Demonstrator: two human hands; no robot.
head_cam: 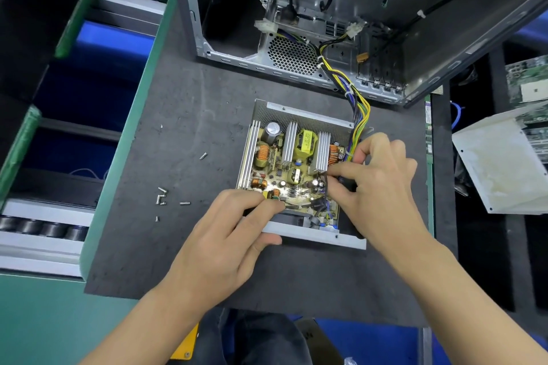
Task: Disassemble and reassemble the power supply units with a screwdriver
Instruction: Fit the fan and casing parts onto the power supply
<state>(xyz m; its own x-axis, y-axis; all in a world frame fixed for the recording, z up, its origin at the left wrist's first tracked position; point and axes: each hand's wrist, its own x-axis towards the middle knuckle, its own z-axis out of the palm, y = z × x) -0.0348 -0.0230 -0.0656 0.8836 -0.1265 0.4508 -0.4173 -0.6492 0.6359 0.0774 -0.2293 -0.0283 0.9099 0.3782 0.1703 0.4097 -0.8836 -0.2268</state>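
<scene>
Hands both in my open power supply unit [296, 169] on the worktop [184, 115], left hand [225, 243] gripping its near edge, right hand [376, 184] pinching the wires [360, 115], loose screws [166, 198] just left.

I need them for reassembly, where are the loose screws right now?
Head view: the loose screws lie scattered on the dark mat, left of the open power supply.

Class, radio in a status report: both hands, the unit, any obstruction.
Left hand grips open grey metal power supply unit near edge. Right hand pinches inside by multicoloured wire bundle. Loose silver screws clear, left.
</scene>
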